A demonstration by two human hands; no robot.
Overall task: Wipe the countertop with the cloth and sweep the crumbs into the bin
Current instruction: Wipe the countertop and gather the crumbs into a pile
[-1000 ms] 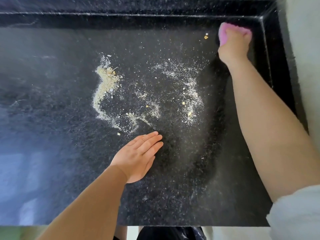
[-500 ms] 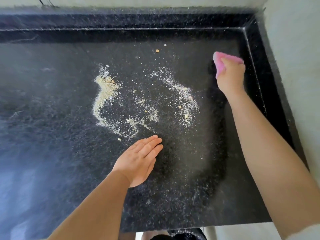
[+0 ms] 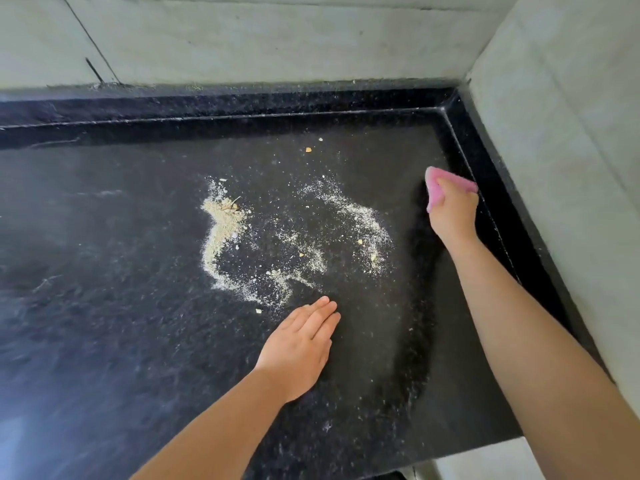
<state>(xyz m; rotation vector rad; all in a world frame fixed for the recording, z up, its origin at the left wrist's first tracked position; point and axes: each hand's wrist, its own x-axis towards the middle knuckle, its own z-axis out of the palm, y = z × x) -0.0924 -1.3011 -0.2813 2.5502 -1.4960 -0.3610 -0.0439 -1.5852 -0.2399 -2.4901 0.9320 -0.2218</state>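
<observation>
Right hand (image 3: 452,216) grips folded pink cloth (image 3: 437,184) near corner; left hand (image 3: 301,344) flat, empty on black speckled stone bench (image 3: 104,271). Risk: sweep scatters pale crumbs (image 3: 225,223), bin unseen.

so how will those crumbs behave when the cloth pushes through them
The crumbs look fine and loose, so they will probably slide and smear rather than move as one clump. The dust near the cloth likely leaves a film on the counter. Larger bits may skip ahead.

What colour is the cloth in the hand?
Pink. The cloth shows best in the head view, gripped by the right hand.
</observation>
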